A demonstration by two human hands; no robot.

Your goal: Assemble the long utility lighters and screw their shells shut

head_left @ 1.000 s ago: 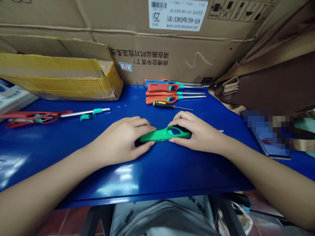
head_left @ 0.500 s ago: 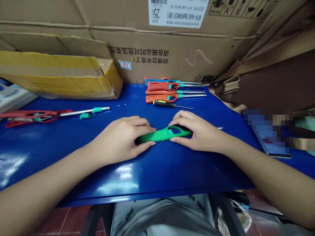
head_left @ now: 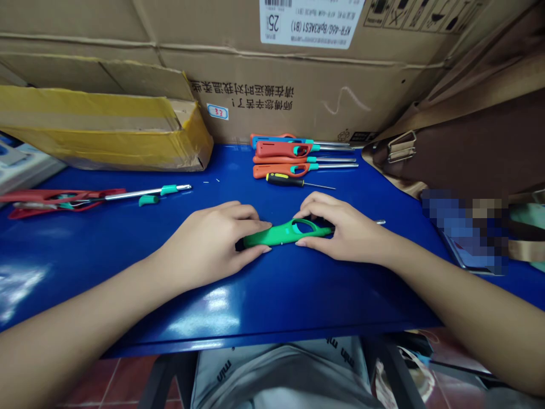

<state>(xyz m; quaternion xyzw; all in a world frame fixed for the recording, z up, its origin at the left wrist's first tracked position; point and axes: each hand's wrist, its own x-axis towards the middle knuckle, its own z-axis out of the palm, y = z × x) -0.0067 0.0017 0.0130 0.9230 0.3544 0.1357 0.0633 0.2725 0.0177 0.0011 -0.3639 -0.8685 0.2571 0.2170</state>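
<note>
Both hands are on a green long-neck gas lighter [head_left: 279,234] just above or on the blue table. My left hand [head_left: 219,236] grips its handle end between thumb and fingers. Around the front of the body, by the trigger loop, my right hand [head_left: 340,227] is closed. That hand covers most of the metal tube, whose tip shows past the knuckles. Beyond the hands lie a black and yellow screwdriver [head_left: 284,180] and several lighters, among them an orange lighter [head_left: 279,170] and a red lighter [head_left: 276,149].
An opened red lighter [head_left: 63,199] lies at left, with a loose teal piece [head_left: 149,200] beside its tube. A yellow-taped carton [head_left: 106,136] and a large cardboard box [head_left: 255,74] stand behind. A brown bag [head_left: 468,136] and a partly blurred phone [head_left: 477,250] are at right.
The view has shifted very slightly. Both hands keep the same hold on the green lighter, and nothing else has visibly moved.
</note>
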